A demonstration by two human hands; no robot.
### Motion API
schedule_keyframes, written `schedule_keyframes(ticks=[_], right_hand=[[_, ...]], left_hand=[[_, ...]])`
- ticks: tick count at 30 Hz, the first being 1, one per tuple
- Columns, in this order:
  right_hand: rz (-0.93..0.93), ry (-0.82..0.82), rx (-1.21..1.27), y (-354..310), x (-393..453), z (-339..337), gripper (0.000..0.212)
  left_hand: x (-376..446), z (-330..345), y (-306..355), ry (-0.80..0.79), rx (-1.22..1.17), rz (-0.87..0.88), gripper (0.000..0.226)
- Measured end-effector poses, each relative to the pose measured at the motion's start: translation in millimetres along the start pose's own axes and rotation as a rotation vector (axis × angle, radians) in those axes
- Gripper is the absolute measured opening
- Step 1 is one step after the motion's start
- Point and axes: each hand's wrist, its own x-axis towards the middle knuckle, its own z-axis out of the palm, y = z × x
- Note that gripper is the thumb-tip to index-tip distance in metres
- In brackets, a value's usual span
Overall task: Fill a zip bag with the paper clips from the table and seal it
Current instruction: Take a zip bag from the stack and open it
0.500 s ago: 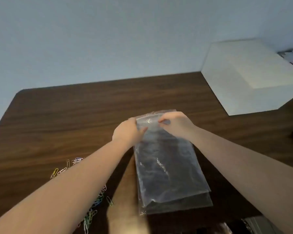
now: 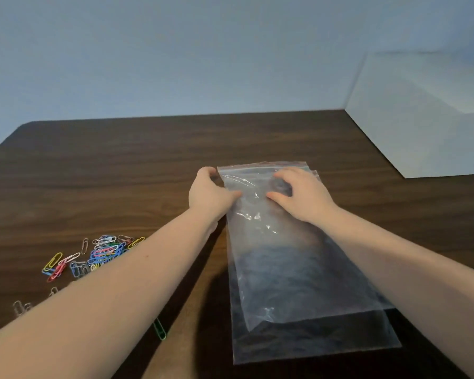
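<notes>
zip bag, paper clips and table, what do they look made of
Zip bag: thin clear plastic, glossy; the table shows through.
Paper clips: probably wire with coloured coating, a few bare silvery.
Table: dark wood grain, possibly laminate, slight sheen.

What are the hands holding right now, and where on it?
Both hands grip the top zip bag near its zipper end: left hand at the left edge, right hand pinching the plastic just below the zipper.

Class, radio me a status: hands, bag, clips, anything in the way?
Left hand and right hand gripping bag near its zip end. Bag empty, flat on table. Clips piled left, left forearm over them.
</notes>
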Motion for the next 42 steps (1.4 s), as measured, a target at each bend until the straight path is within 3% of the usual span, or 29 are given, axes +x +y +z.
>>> schedule_keyframes(ticks=[7,13,15,18,21,23,27,31,37,39,42], right_hand=[[-0.093,0.089,0.032,-7.3,12.2,-6.7,0.056],[-0.186,0.113,0.142,-35.0,-18.5,-56.1,0.072],[-0.197,0.049,0.193,-41.3,-40.9,-73.7,0.075],[-0.204,-0.174,0.298,-46.3,-75.2,-95.2,0.081],[-0.227,-0.385,0.385,-48.7,-109.7,-112.3,0.081],[-0.257,-0.454,0.485,-49.5,-128.9,-119.9,0.069],[-0.312,-0.516,0.602,-53.7,-156.6,-117.7,0.016],[-0.272,-0.596,0.735,-72.9,-177.6,-104.7,0.014],[-0.313,-0.806,0.584,-124.7,-201.1,-87.8,0.018],[-0.31,-0.787,0.534,-143.9,-208.6,-78.2,0.016],[-0.296,-0.727,0.545,-170.3,-223.2,-59.7,0.011]], left_hand=[[-12.3,-9.5,15.3,-0.015,-0.094,0.298,0.067],[-73.1,-24.6,32.9,-0.022,-0.123,0.379,0.027],[-104.2,-27.4,35.5,-0.052,-0.127,0.391,0.018],[-145.6,-32.3,34.2,-0.202,-0.233,0.386,0.009],[-174.4,-38.2,30.5,-0.264,-0.217,0.455,0.019],[-188.6,-42.0,26.5,-0.222,-0.095,0.514,0.022],[-211.6,-61.6,9.2,-0.252,0.049,0.536,0.026],[-235.4,-96.7,-18.2,-0.289,0.095,0.56,0.026],[-255.4,-136.8,-58.1,-0.141,0.259,0.493,0.014],[-257.6,-143.1,-70.7,-0.078,0.384,0.469,0.008],[-262.9,-145.6,-86.3,0.169,0.623,0.488,0.008]])
